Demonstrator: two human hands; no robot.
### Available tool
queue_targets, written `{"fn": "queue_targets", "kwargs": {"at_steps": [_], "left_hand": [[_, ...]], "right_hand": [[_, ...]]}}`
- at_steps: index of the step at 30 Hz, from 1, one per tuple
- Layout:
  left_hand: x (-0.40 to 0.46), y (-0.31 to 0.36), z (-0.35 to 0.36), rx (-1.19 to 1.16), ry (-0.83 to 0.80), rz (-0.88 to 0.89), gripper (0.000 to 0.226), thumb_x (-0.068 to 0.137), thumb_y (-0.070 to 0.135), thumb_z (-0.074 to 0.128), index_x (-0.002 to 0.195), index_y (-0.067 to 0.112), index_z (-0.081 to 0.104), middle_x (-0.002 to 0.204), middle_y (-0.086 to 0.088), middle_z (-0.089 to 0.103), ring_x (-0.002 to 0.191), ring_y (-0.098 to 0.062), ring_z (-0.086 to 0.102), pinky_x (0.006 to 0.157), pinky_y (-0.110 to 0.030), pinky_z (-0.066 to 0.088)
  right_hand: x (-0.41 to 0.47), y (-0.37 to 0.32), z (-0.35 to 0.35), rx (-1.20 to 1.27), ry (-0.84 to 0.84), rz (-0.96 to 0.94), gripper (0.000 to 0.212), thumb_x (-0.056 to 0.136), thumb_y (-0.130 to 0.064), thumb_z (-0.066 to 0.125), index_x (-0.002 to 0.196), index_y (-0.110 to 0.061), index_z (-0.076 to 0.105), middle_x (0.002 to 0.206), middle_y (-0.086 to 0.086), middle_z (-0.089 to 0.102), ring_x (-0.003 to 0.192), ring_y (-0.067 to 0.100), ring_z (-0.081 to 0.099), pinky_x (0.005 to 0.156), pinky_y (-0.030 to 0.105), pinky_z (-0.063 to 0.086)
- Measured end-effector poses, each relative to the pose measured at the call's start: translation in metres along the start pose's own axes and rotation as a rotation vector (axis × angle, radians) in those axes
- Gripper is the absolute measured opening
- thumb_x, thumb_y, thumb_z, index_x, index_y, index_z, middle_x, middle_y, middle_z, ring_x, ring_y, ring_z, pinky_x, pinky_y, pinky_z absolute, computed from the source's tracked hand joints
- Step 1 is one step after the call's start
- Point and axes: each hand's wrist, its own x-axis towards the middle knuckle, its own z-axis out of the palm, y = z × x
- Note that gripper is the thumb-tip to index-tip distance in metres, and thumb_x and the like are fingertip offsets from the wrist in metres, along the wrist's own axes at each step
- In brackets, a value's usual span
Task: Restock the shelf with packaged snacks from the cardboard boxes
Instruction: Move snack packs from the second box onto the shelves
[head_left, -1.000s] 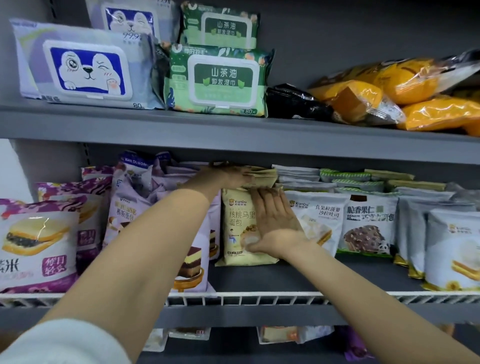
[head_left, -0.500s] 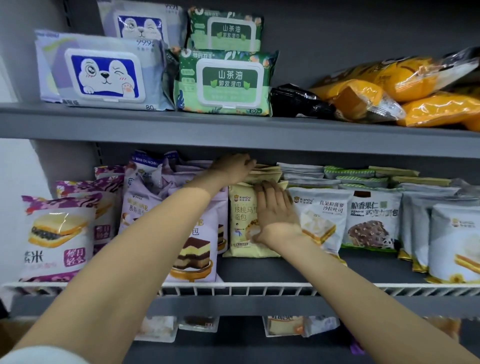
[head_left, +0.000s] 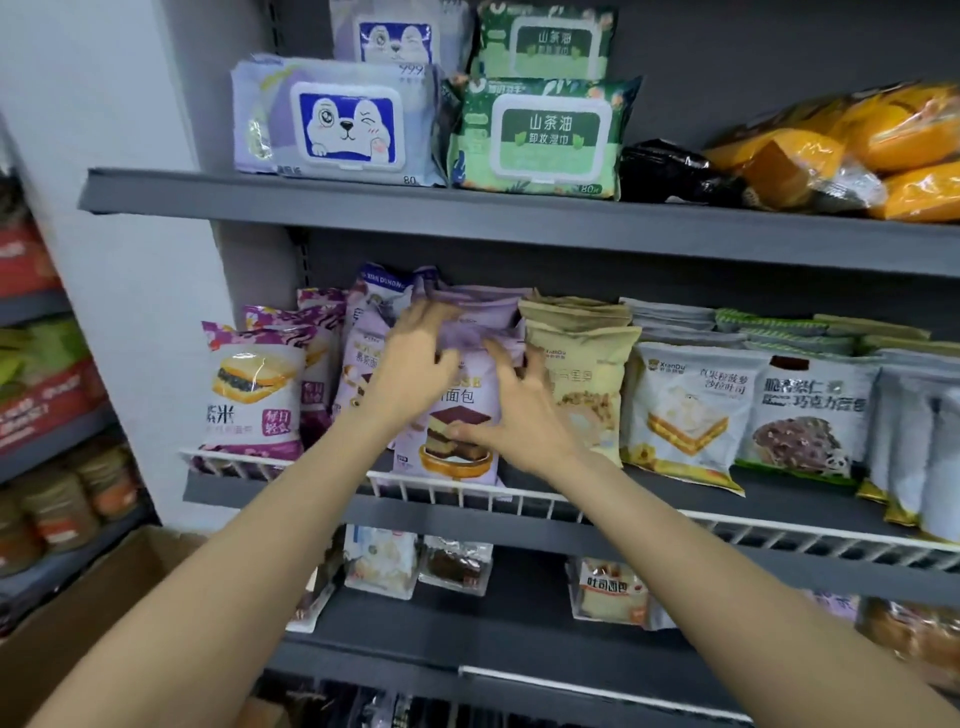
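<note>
Both hands, left hand (head_left: 410, 364) and right hand (head_left: 511, 410), hold with bent fingers a purple cake bag (head_left: 457, 415) marked "面包", beside a tan "XianDu" bag (head_left: 584, 374).

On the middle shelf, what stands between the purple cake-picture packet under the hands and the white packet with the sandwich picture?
In the head view, a row of beige walnut-bread packets stands between the purple packet and the white sandwich packet.

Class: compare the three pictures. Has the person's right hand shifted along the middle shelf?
Yes. The right hand went left, off the beige walnut bread pack it pressed earlier and onto the purple cake pack beside it.
</note>
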Motion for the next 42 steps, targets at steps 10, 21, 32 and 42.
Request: {"fn": "queue_targets", "kwargs": {"at_steps": [10,21,32,42], "left_hand": [[-0.010,-0.028,-0.002,0.384,-0.315,0.144,0.122,0.061,0.052,0.079,0.151,0.015,0.006,0.159,-0.002,0.007,0.147,-0.023,-0.006,0.119,-0.033,0.001],[0.012,-0.025,-0.002,0.309,-0.374,0.065,0.111,0.060,0.057,0.072,0.149,0.020,0.016,0.150,-0.008,0.027,0.137,-0.029,0.026,0.111,-0.039,0.028],[0.069,-0.036,-0.022,0.048,-0.346,-0.154,0.029,0.092,0.013,0.056,0.120,0.007,0.063,0.127,-0.009,0.062,0.116,-0.024,0.057,0.096,-0.025,0.040],[0.068,-0.050,-0.030,-0.031,-0.323,-0.139,0.027,0.088,0.005,0.059,0.114,0.007,0.064,0.118,-0.010,0.066,0.111,-0.023,0.061,0.095,-0.025,0.042]], "right_hand": [[0.011,0.002,0.014,0.061,0.128,0.051,0.102,0.071,-0.028,0.081,0.149,-0.017,0.016,0.141,0.019,0.033,0.123,0.038,0.046,0.097,0.043,0.045],[0.029,-0.007,-0.005,-0.568,0.100,-0.105,0.113,0.070,-0.053,0.074,0.150,-0.009,0.008,0.156,0.019,-0.002,0.146,0.033,-0.003,0.118,0.042,-0.001],[0.046,-0.018,-0.022,-0.652,-0.135,-0.108,0.114,0.054,-0.056,0.082,0.140,-0.011,0.023,0.148,0.012,0.027,0.135,0.029,0.026,0.110,0.037,0.022],[0.053,-0.020,-0.024,-0.657,-0.200,-0.107,0.111,0.053,-0.056,0.084,0.137,-0.012,0.026,0.137,0.012,0.043,0.126,0.030,0.043,0.099,0.038,0.039]]}}
